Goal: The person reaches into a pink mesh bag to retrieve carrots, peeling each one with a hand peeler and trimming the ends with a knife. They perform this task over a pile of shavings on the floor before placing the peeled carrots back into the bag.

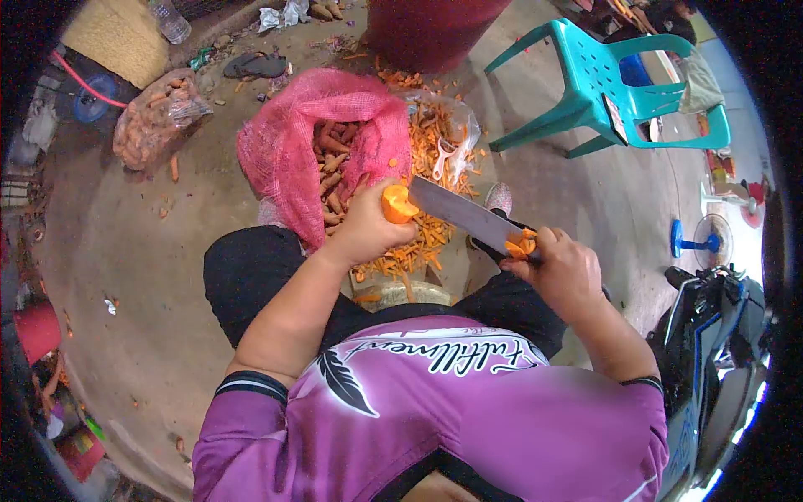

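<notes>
In the head view, my left hand (364, 222) is closed round a cut orange sweet potato (396, 203), its pale orange cut face showing. My right hand (565, 272) grips a broad knife (464, 216), with the handle hidden in the fist. Small orange pieces (520, 245) sit on the blade close to my right fingers. The blade's tip is beside the sweet potato. Below my hands, a pile of orange strips (427, 238) spreads between my legs. To the left of it stands a pink mesh sack (276, 134), its mouth showing brownish whole roots (333, 163).
A clear plastic bag (464, 125) and a pale peeler-like tool (444, 153) lie among the strips. Beyond are a red tub (427, 33) and a green plastic chair (577, 84). A bag of roots (155, 117) and a slipper (255, 65) lie left. A motorcycle (711, 343) stands right.
</notes>
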Motion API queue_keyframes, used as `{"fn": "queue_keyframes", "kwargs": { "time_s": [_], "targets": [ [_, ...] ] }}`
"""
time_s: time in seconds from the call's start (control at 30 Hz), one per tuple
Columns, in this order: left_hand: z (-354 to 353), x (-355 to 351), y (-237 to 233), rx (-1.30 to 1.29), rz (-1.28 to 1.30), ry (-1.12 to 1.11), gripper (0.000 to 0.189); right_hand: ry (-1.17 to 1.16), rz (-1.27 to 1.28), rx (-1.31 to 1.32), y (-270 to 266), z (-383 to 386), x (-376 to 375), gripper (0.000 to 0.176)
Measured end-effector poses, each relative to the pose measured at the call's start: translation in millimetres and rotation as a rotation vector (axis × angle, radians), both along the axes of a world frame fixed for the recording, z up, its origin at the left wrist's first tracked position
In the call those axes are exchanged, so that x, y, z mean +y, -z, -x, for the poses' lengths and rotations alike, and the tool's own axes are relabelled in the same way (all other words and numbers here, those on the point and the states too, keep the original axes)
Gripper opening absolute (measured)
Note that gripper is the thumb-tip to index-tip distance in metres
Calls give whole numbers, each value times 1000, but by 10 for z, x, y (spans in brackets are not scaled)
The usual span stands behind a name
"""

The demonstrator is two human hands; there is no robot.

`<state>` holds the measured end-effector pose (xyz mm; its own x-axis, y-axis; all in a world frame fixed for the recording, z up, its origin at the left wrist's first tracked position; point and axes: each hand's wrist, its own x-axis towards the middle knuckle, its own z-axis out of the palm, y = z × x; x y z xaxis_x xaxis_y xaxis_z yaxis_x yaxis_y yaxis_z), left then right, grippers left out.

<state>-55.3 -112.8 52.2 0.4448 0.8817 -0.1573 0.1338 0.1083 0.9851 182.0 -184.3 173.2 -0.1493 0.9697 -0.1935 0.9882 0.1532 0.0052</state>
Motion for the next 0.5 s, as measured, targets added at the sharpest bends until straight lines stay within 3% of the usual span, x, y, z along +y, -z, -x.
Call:
{"fn": "queue_keyframes", "kwargs": {
  "time_s": [0.13, 0.5],
  "targets": [
    [-94, -64, 93, 134, -188, -188, 29, 96, 184, 168, 100, 20, -11, 43],
    [-187, -49, -18, 327, -471, -415, 36, 345, 664, 694, 438, 59, -32, 45]
  ]
}}
